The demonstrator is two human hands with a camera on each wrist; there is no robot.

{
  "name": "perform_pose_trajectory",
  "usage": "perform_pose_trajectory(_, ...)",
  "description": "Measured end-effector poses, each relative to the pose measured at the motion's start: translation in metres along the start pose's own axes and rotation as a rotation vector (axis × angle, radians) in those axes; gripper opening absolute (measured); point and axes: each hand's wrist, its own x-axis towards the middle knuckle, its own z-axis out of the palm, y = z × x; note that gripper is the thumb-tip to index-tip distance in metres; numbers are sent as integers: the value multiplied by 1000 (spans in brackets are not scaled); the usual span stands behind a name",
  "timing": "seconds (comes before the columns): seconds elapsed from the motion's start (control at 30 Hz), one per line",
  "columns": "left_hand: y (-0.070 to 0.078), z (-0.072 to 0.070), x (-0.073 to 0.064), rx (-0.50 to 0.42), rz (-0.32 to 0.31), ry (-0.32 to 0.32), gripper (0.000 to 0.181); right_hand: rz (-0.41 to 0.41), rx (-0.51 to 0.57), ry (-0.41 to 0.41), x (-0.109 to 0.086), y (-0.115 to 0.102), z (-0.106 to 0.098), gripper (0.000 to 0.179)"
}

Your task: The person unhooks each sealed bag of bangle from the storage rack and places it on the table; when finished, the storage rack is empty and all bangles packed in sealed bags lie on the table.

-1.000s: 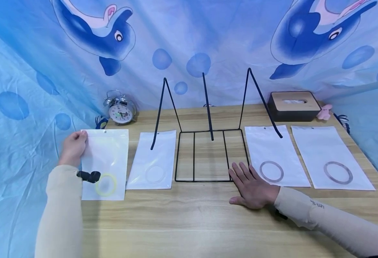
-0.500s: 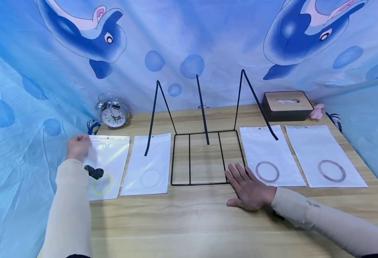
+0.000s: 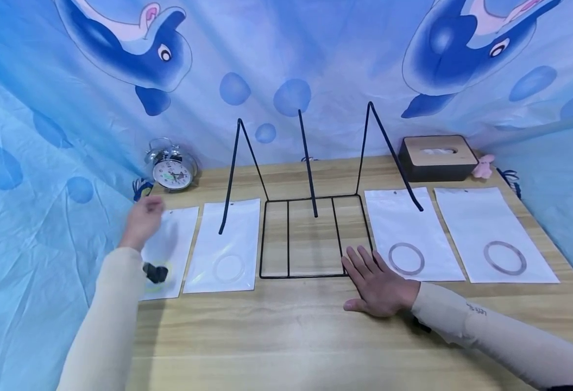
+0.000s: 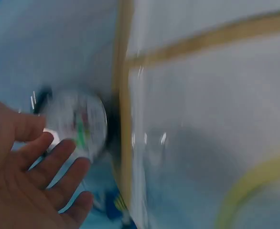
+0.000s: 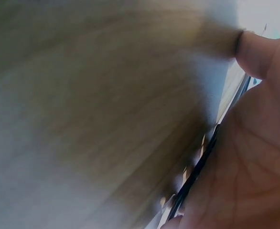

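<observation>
My left hand point(image 3: 144, 220) hovers over the leftmost white pouch point(image 3: 181, 233), blurred by motion. In the left wrist view its fingers point(image 4: 66, 183) are loosely bent and hold nothing. A yellow ring point(image 4: 240, 186) shows on that pouch. Beside it lies a second white pouch point(image 3: 222, 233) with a pale ring. My right hand point(image 3: 379, 285) rests palm down with fingers spread, its fingertips over the front right corner of a black wire rack point(image 3: 288, 239). Two more white pouches, a nearer one point(image 3: 408, 222) and an outer one point(image 3: 493, 222), lie to the right with brownish rings.
A twin-bell alarm clock point(image 3: 172, 174) stands at the back left. At the back right are a tissue box point(image 3: 438, 157) and a small pink toy point(image 3: 484, 166). The rack's black bars rise high above the table point(image 3: 276, 336). A blue dolphin-print curtain point(image 3: 335, 49) hangs behind.
My left hand has let go of the leftmost pouch's upper corner and moved right above it. That pouch has shifted slightly and lies flat beside the second one. My right hand has stayed put.
</observation>
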Motion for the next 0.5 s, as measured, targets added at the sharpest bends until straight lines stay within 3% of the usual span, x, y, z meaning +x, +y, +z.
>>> perform_pose_trajectory(0.1,12,23,-37,87,178,-126,47,-14,1,2,3,-1,-1,91)
perform_pose_trajectory(0.2,28,47,-80,138,326,-198,41,-31,17,-15,6,0,-3,92)
perform_pose_trajectory(0.37,62,80,-144,242,596,-193,33,-45,84,4,5,6,-7,92)
perform_pose_trajectory(0.5,80,88,-164,414,751,-140,46,-44,93,190,2,16,-8,91)
